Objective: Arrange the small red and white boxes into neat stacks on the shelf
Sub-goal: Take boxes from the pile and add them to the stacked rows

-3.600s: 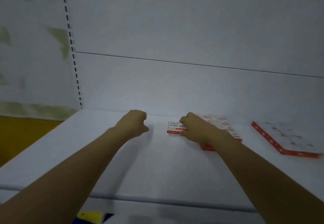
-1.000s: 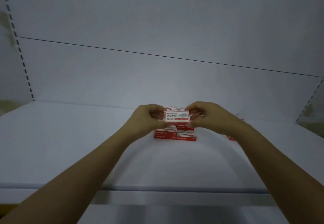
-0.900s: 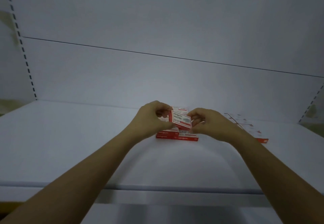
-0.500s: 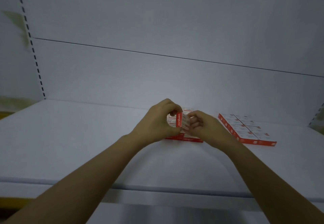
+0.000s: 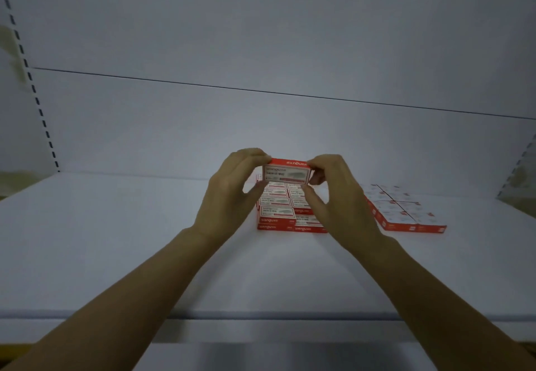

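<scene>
One small red and white box (image 5: 285,174) is held in the air between both hands, its white label facing me and a red side on top. My left hand (image 5: 232,193) pinches its left end and my right hand (image 5: 333,196) pinches its right end. Directly below and behind it, a block of the same boxes (image 5: 285,214) lies two layers high on the white shelf (image 5: 130,240). To the right a second flat group of boxes (image 5: 403,211) lies in a single layer; my right wrist hides its left edge.
The shelf's white back panel (image 5: 261,126) rises just behind the boxes. A slotted upright (image 5: 37,103) runs down the far left and another (image 5: 519,173) shows at the far right. The shelf's front lip (image 5: 261,315) crosses below my forearms.
The held box has been turned from edge-on to label-facing and lifted higher above the block. The view has shifted slightly left, and both hands keep their grip on the box.
</scene>
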